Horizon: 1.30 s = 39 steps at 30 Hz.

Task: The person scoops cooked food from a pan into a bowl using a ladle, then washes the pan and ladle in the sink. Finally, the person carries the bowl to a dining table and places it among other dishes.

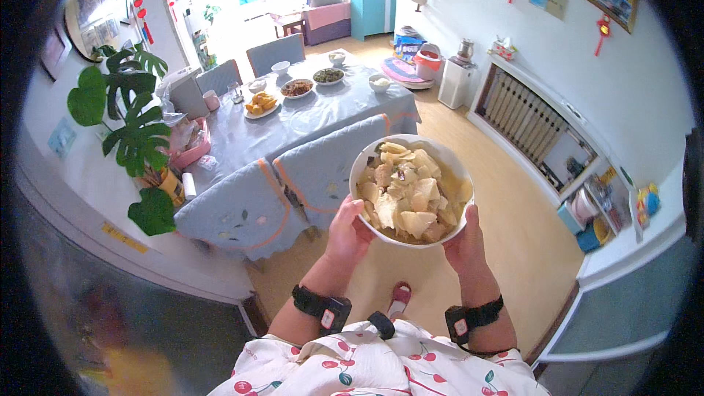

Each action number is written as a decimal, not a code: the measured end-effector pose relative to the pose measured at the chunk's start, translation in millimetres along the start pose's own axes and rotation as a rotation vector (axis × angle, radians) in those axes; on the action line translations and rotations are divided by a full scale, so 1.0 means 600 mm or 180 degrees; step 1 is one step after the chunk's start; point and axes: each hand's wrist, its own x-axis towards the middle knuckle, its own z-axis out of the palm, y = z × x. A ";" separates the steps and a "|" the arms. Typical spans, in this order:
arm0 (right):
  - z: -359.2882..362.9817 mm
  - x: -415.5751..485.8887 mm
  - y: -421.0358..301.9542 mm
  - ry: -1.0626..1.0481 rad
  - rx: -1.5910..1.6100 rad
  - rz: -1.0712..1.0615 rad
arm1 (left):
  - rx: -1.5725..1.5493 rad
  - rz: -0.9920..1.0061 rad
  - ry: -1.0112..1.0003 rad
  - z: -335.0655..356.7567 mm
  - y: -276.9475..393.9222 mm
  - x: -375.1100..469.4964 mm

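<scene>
Between my two hands I carry a large white bowl (356, 179) in the air, well above the floor. Pale sliced vegetables and chunks in broth (407, 192) fill it. My left hand (349, 231) grips the left side, thumb on the rim. On the right side, my right hand (466, 239) supports it with the thumb up along the wall. The fingers beneath the bowl are hidden. Ahead to the left stands a dining table with a grey-blue cloth (231, 121), bearing a plate of yellow food (261, 104), a dish of brown food (297, 88) and a dish of dark greens (329, 76).
Cloth-covered chairs (330, 165) line the table's near side. A monstera plant (137, 143) leans over its left end. Smaller bowls (379, 83) sit toward the far side. Along the right wall are a radiator recess (533, 121), a white appliance (456, 85) and a red-and-white bucket (428, 63).
</scene>
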 end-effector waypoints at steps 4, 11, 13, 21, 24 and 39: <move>-0.019 0.179 -0.033 -0.0424 -0.0416 0.0266 | 0.0028 0.0439 0.0319 -0.014 0.001 0.156; -0.011 0.463 -0.043 -0.1020 -0.0543 0.0886 | -0.0003 0.0786 0.0943 -0.071 0.037 0.356; -0.020 0.537 -0.042 -0.1280 -0.0587 0.1004 | -0.0243 0.0988 0.0723 -0.087 0.039 0.414; -0.039 0.814 -0.051 -0.1308 -0.0920 0.1523 | -0.0119 0.1215 0.0896 -0.142 0.051 0.673; -0.040 0.916 -0.052 -0.1281 -0.1073 0.1790 | -0.0264 0.1157 0.0849 -0.164 0.065 0.749; -0.108 1.421 0.056 -0.2155 -0.1133 0.2815 | -0.0320 0.1510 0.1338 -0.330 0.089 1.147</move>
